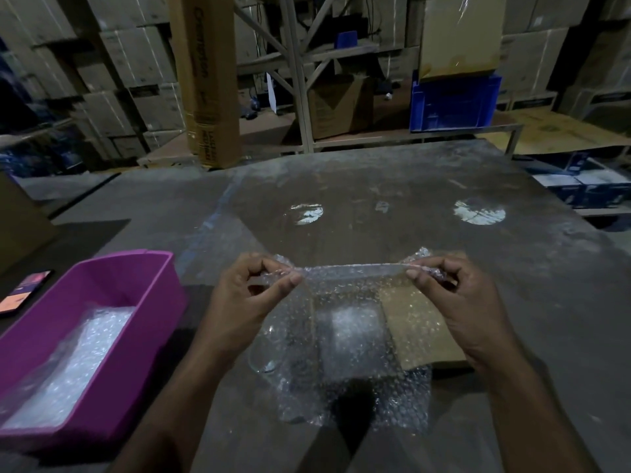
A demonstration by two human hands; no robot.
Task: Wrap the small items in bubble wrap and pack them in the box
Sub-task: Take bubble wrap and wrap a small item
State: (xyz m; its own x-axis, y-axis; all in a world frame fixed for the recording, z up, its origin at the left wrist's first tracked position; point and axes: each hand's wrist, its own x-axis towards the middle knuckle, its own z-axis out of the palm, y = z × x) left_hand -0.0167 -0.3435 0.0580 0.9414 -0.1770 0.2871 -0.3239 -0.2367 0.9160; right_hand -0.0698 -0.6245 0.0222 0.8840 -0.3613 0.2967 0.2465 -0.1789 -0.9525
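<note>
Phone (24, 291) lies at the far left of our grey bench (392, 186), screen lit. Just beside it sits the purple box (102, 302), holding a wad of bubble wrap. Our left hand (246, 295) pinches one top corner of a bubble wrap sheet (348, 322) between thumb and curled fingers. A clear glass mug (269, 349) shows through the sheet, its handle toward the box. Farther right, a flat cardboard piece (420, 322) lies under the sheet. Our right hand (467, 302) pinches the other top corner, the edge stretched taut between both hands.
</note>
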